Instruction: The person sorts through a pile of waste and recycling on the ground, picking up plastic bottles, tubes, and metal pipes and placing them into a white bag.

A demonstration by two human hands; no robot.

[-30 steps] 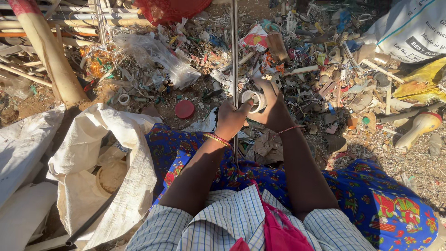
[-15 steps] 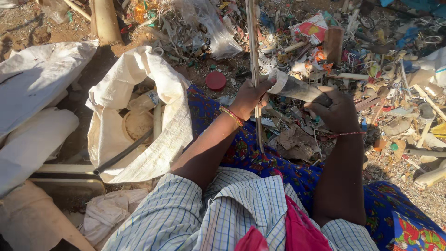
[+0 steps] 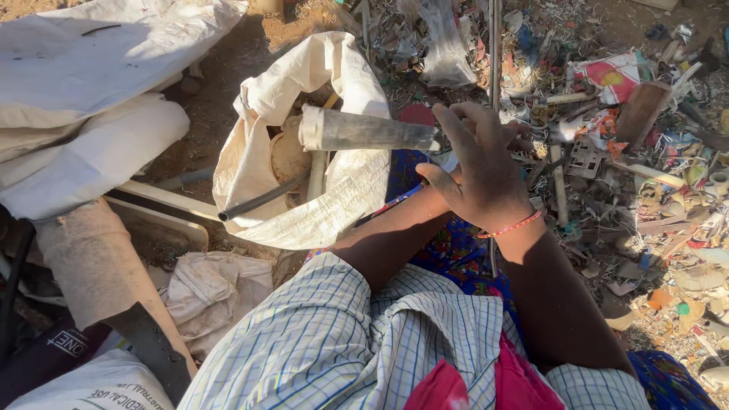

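Grey, dusty plastic pipe (image 3: pixel 368 130) with a pale torn end is seen lying level just above the mouth of the open white woven sack (image 3: pixel 334 190), its dark end meeting the right hand (image 3: pixel 486 171). That hand is spread, fingers loose, not clenched round anything. The left hand is hidden behind the right forearm, so its state cannot be told. At three o'clock, a heap of mixed plastic scrap (image 3: pixel 645 175) is spread.
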